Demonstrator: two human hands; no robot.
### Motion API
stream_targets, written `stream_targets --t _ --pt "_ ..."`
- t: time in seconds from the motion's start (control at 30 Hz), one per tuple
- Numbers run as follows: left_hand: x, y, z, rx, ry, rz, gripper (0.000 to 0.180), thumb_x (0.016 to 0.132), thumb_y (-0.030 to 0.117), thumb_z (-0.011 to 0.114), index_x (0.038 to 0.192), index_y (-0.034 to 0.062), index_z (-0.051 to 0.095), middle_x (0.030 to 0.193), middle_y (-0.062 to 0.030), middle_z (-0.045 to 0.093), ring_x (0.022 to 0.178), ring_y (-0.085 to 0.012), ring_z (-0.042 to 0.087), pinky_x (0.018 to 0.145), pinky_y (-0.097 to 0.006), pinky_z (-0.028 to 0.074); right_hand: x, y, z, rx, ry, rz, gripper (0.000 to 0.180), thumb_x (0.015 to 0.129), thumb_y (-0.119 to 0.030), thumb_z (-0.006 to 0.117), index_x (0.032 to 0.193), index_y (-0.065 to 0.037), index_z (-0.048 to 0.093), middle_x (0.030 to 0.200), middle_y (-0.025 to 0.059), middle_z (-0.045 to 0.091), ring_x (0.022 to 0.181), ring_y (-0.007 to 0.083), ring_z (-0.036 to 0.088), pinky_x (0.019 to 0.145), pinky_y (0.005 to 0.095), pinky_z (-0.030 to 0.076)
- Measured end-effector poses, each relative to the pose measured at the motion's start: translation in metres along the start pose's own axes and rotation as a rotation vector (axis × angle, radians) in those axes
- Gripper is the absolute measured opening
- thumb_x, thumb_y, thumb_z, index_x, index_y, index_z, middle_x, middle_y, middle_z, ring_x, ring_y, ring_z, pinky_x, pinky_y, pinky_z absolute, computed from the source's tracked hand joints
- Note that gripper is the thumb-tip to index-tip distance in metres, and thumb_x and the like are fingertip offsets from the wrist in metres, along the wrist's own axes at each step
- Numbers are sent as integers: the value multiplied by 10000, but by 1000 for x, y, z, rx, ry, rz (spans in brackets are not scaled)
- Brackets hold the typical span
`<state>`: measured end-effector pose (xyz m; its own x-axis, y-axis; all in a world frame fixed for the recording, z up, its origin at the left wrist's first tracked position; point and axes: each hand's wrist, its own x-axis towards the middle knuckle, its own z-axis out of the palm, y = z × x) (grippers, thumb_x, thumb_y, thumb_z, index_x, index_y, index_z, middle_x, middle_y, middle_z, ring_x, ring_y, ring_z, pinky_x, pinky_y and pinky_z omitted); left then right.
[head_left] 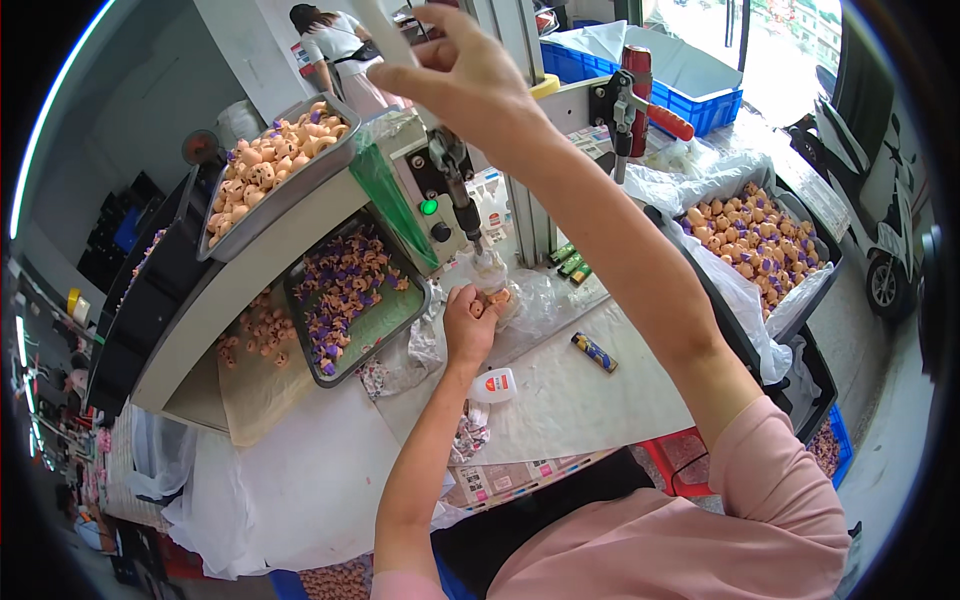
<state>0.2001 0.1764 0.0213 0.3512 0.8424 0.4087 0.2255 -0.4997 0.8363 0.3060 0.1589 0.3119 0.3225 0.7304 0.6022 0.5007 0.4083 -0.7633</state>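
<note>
My left hand (pixel 468 328) is low at the press, its fingers closed on a small peach-coloured plastic toy piece (pixel 496 297). That piece sits at the plastic-wrapped fixture (pixel 487 266), right below the tip of the press spindle (pixel 466 212). High in front, my right hand (pixel 455 75) curls round a pale lever (pixel 384 32); its upper end runs out of view. A green light (pixel 429 207) glows on the press housing. Close to my left wrist lies a white bottle (pixel 492 386).
Left of the press, a dark tray (pixel 420 318) holds purple-and-peach pieces, below a grey tray (pixel 347 133) of peach heads. A lined crate (pixel 752 340) of similar pieces stands right, past a red-handled clamp (pixel 668 122). A blue tube (pixel 595 352) lies on the table. Another person (pixel 335 48) stands behind.
</note>
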Motion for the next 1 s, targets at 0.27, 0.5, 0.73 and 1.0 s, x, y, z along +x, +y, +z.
stream_targets --t 0.27,0.5,0.73,1.0 --pt "-17 -15 -18 -633 -145 -510 333 779 25 667 1046 28 468 851 -35 474 716 -87 483 571 -248 443 -109 37 -45 80 -251 -740 278 794 -150 710 1033 -23 644 961 115 663 911 239 626 816 320 474" --pt "-67 46 -98 -1105 -110 -794 221 904 -11 480 1116 32 528 1147 -92 573 844 -97 598 512 -214 425 -199 80 -29 -155 -177 -190 388 818 -157 678 1171 -22 592 1202 158 598 1125 321 548 954 388 419" --pt "-123 58 -121 -1306 -128 -785 366 971 116 493 1334 77 466 1188 -67 590 920 -128 624 562 -216 487 -271 132 31 -371 -455 0 388 781 -105 685 1143 -13 577 1105 177 580 1060 357 523 883 431 439" --pt "-169 40 -130 -1447 -67 -749 310 959 133 537 1269 113 525 1084 -51 598 838 -100 558 513 -176 407 -276 121 28 -213 -483 171 349 751 -72 720 1070 -26 587 1012 146 545 940 299 562 801 387 466"
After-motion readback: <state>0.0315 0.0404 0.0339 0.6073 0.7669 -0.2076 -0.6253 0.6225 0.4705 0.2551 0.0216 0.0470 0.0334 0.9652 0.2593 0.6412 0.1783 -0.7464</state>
